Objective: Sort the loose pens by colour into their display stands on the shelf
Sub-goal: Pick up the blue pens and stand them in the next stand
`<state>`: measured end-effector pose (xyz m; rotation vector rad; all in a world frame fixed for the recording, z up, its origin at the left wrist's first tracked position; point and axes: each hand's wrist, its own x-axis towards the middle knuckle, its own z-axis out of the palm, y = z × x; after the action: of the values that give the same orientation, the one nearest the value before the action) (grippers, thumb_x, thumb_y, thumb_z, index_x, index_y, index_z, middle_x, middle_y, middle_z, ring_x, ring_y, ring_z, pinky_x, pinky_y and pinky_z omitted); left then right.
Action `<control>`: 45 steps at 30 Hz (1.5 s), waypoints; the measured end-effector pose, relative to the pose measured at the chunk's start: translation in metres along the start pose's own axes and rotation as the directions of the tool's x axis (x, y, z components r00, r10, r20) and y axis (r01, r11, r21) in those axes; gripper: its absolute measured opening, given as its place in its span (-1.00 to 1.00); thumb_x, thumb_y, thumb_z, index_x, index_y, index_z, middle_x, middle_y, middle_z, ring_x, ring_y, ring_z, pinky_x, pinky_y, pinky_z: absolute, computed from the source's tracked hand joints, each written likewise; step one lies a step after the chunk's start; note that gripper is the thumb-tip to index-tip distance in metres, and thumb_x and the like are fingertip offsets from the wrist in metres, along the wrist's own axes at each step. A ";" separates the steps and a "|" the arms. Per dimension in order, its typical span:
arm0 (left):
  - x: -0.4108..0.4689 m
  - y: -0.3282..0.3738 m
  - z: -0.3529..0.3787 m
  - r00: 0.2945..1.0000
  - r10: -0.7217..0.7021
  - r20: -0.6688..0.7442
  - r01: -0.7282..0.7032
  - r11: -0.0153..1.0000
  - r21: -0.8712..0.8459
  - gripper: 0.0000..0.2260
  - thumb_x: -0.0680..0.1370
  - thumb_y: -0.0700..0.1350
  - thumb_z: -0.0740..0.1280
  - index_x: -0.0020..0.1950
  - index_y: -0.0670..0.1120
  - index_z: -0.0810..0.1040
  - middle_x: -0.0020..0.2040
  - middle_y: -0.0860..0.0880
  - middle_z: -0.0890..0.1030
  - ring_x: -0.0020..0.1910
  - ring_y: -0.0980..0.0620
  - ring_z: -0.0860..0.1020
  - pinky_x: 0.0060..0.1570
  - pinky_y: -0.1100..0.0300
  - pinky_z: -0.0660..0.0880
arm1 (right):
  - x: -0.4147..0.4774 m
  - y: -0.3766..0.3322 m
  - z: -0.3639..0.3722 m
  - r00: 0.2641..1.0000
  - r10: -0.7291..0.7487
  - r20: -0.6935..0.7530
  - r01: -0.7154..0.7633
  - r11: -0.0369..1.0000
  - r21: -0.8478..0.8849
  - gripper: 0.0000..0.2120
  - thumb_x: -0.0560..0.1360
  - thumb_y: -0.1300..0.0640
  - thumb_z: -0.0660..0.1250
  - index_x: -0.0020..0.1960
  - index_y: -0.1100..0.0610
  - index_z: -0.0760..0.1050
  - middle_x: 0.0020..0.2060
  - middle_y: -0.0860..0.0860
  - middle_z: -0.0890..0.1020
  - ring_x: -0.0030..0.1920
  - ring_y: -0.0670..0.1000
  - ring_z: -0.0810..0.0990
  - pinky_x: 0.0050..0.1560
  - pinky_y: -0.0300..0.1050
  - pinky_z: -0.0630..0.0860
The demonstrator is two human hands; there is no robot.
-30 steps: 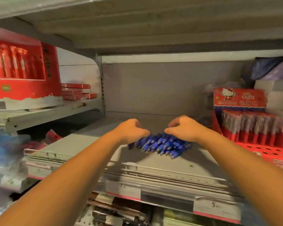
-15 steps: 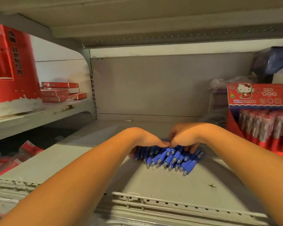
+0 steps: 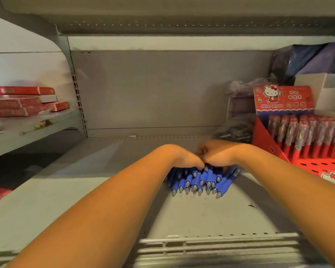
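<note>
Both hands press down together on a bunch of blue pens point(image 3: 199, 180) lying on the grey shelf point(image 3: 104, 190), tips toward the person. The left hand point(image 3: 184, 157) and right hand point(image 3: 215, 153) touch knuckle to knuckle, each grip curled over the pens. A red display stand point(image 3: 269, 140) of red pens point(image 3: 306, 132) sits just right.

The shelf point(image 3: 104, 200) is made of painted metal, matt and grey, with small dirty marks and a rusty patch on the left. The pens point(image 3: 199, 180) are made of blue plastic, a little shiny, with silvery tips. The stand point(image 3: 267, 140) is made of red card, smooth and printed. The boxes point(image 3: 23, 100) are made of red card too.
</note>
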<state>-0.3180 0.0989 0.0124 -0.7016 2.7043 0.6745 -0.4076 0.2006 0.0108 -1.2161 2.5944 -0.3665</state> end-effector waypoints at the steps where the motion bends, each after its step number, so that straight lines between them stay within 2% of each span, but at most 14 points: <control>1: 0.001 -0.002 -0.001 1.000 0.002 0.011 -0.002 1.000 -0.005 -0.66 0.60 0.10 0.22 -0.26 -0.09 0.39 -0.32 -0.08 0.45 -0.50 0.01 0.47 -0.51 0.30 0.39 | -0.001 0.004 0.000 1.000 -0.010 -0.015 0.010 0.999 0.036 -0.84 0.53 0.13 0.24 -0.04 0.15 0.58 -0.24 0.14 0.65 -0.35 0.05 0.54 -0.39 -0.13 0.53; 4: -0.001 -0.007 -0.005 1.000 -0.007 0.012 0.007 1.000 -0.002 -0.68 0.60 0.11 0.25 -0.24 -0.07 0.40 -0.26 -0.06 0.47 -0.50 0.06 0.46 -0.61 0.43 0.32 | -0.002 0.016 0.001 0.999 -0.023 -0.045 0.028 0.992 0.125 -0.80 0.52 0.06 0.25 -0.02 0.15 0.58 -0.31 0.10 0.60 -0.39 0.03 0.52 -0.44 -0.18 0.49; 6: -0.003 -0.008 -0.007 1.000 -0.009 -0.003 0.009 0.998 0.056 -0.68 0.60 0.17 0.26 0.06 -0.09 0.51 0.11 -0.10 0.55 -0.15 0.00 0.56 -0.31 0.35 0.45 | -0.002 0.019 0.001 0.998 -0.032 -0.061 0.042 0.984 0.173 -0.81 0.53 0.09 0.23 -0.03 0.15 0.58 -0.32 0.10 0.60 -0.45 0.00 0.54 -0.45 -0.20 0.50; 8: -0.006 -0.006 -0.008 1.000 -0.007 -0.002 0.007 0.995 0.097 -0.45 0.61 0.17 0.25 0.50 -0.10 0.31 0.51 -0.11 0.31 0.27 -0.10 0.44 0.04 0.22 0.36 | -0.002 0.021 0.001 0.996 -0.043 -0.077 0.059 0.973 0.224 -0.83 0.56 0.12 0.22 -0.03 0.15 0.57 -0.35 0.08 0.60 -0.54 -0.07 0.53 -0.47 -0.22 0.50; 10: -0.007 -0.003 -0.009 1.000 -0.028 -0.002 0.028 0.996 0.085 -0.40 0.62 0.15 0.25 0.57 -0.10 0.20 0.57 -0.12 0.22 0.30 -0.15 0.39 0.02 0.21 0.32 | -0.003 0.023 0.000 0.996 -0.049 -0.075 0.068 0.960 0.271 -0.84 0.57 0.14 0.22 -0.05 0.15 0.56 -0.39 0.07 0.61 -0.54 -0.07 0.55 -0.47 -0.22 0.50; 14: -0.006 0.001 -0.011 0.996 -0.078 -0.029 0.081 0.992 0.096 -0.45 0.62 0.09 0.28 0.54 -0.06 0.22 0.47 -0.09 0.34 0.30 -0.09 0.42 -0.16 0.19 0.37 | -0.005 0.027 -0.007 0.995 -0.083 -0.055 0.096 0.949 0.299 -0.85 0.55 0.18 0.20 -0.09 0.15 0.54 -0.39 0.10 0.64 -0.46 0.00 0.59 -0.45 -0.18 0.50; 17: -0.002 0.007 -0.011 0.990 -0.142 -0.026 0.144 0.979 0.147 -0.59 0.56 0.09 0.34 0.30 -0.11 0.42 0.06 -0.13 0.55 -0.16 -0.11 0.60 -0.48 0.32 0.45 | -0.005 0.025 -0.011 0.992 -0.101 -0.078 0.122 0.935 0.332 -0.87 0.53 0.21 0.20 -0.10 0.17 0.52 -0.44 0.07 0.62 -0.53 -0.04 0.55 -0.49 -0.22 0.47; 23: 0.002 0.024 -0.004 0.974 -0.217 -0.064 0.226 0.942 0.250 -0.35 0.45 0.24 0.39 0.42 -0.08 0.38 0.32 -0.14 0.48 0.02 -0.16 0.52 -0.37 0.17 0.42 | 0.001 0.020 -0.011 0.987 -0.125 -0.097 0.149 0.941 0.303 -0.88 0.53 0.19 0.22 -0.16 0.14 0.48 -0.43 0.06 0.61 -0.56 -0.07 0.56 -0.51 -0.25 0.44; 28: 0.006 0.032 0.000 0.968 -0.248 -0.028 0.247 0.938 0.244 -0.67 0.47 -0.04 0.37 0.12 -0.22 0.50 -0.16 -0.10 0.60 -0.31 -0.08 0.56 -0.53 0.32 0.42 | 0.002 0.019 -0.013 0.991 -0.080 -0.106 0.110 0.941 0.320 -0.85 0.55 0.23 0.22 -0.20 0.16 0.46 -0.38 0.13 0.64 -0.40 0.07 0.62 -0.41 -0.17 0.51; 32: 0.003 0.034 0.007 0.962 -0.176 -0.210 0.250 0.876 0.411 -0.53 0.56 -0.20 0.27 0.48 -0.17 0.33 0.45 0.02 0.43 0.26 0.07 0.44 -0.41 0.38 0.30 | -0.003 0.020 -0.016 0.994 -0.049 -0.095 0.077 0.942 0.326 -0.84 0.56 0.27 0.21 -0.05 0.29 0.56 -0.20 0.24 0.69 -0.17 0.22 0.68 -0.27 -0.07 0.56; 34: 0.005 0.031 0.007 0.959 -0.175 -0.222 0.263 0.841 0.473 -0.55 0.57 -0.21 0.26 0.46 -0.19 0.36 0.50 -0.03 0.38 0.29 0.07 0.42 -0.54 0.36 0.26 | -0.004 0.020 -0.016 0.994 -0.038 -0.104 0.070 0.943 0.326 -0.81 0.58 0.28 0.20 -0.09 0.31 0.56 -0.21 0.24 0.69 -0.14 0.24 0.69 -0.20 -0.04 0.58; 37: 0.009 0.023 0.006 0.950 -0.190 -0.247 0.284 0.856 0.433 -0.58 0.54 -0.21 0.28 0.41 -0.17 0.42 0.45 -0.02 0.44 0.19 0.07 0.50 -0.71 0.49 0.16 | -0.005 0.018 -0.017 0.989 -0.023 -0.143 0.069 0.943 0.326 -0.79 0.56 0.32 0.19 -0.19 0.30 0.54 -0.35 0.20 0.62 -0.37 0.16 0.59 -0.26 -0.07 0.55; 41: 0.010 0.013 0.005 0.953 -0.167 -0.252 0.234 0.936 0.262 -0.58 0.47 -0.19 0.32 0.35 -0.09 0.50 0.28 0.01 0.57 -0.04 0.26 0.48 -0.59 0.44 0.35 | -0.004 0.018 -0.017 0.981 -0.002 -0.195 0.075 0.925 0.372 -0.72 0.55 0.32 0.18 -0.34 0.20 0.41 -0.43 0.17 0.56 -0.40 0.17 0.57 -0.18 0.01 0.63; 45: 0.009 0.006 0.000 0.934 -0.173 -0.314 0.194 0.980 0.038 -0.76 0.31 -0.17 0.37 -0.04 -0.16 0.58 -0.28 -0.05 0.62 -0.34 0.02 0.60 -0.42 0.29 0.47 | -0.002 0.017 -0.021 0.961 -0.005 -0.277 0.126 0.898 0.422 -0.74 0.53 0.33 0.18 -0.33 0.24 0.43 -0.52 0.14 0.55 -0.27 0.25 0.66 -0.17 0.06 0.65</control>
<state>-0.3288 0.0994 0.0115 -1.1098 2.8708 0.4552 -0.4249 0.2153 0.0247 -1.1541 2.4806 -1.1338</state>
